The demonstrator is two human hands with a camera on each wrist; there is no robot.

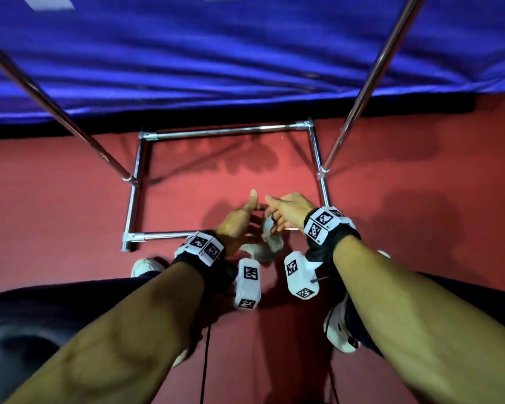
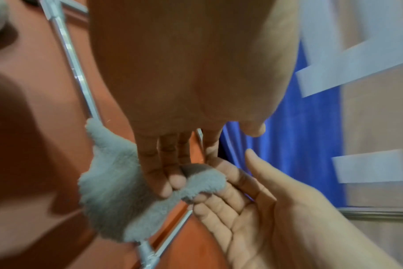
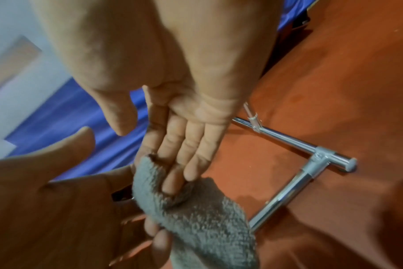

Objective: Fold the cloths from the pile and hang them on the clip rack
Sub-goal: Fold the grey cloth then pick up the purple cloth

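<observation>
A small grey fluffy cloth (image 1: pixel 270 246) hangs between my two hands, low over the red floor. In the left wrist view the cloth (image 2: pixel 108 191) drapes off the fingertips of my left hand (image 2: pixel 168 182), whose thumb stands apart. My right hand (image 2: pixel 253 218) comes in palm up, with its fingertips under the cloth's top fold. In the right wrist view my right hand (image 3: pixel 184 172) lays straight fingers on the cloth (image 3: pixel 207 227), and my left hand (image 3: pixel 58 209) backs it from the other side. In the head view my left hand (image 1: pixel 239 225) and right hand (image 1: pixel 289 211) meet above the rack's near bar. Neither clips nor the pile are in view.
The chrome rack base (image 1: pixel 228 131) lies as a rectangle on the red floor (image 1: pixel 70 199). Two slanted uprights (image 1: pixel 362 91) (image 1: pixel 56 109) rise on either side of my hands. A blue drape (image 1: pixel 216 53) hangs behind. My shoes (image 1: pixel 146 266) (image 1: pixel 338 330) stand just short of the frame.
</observation>
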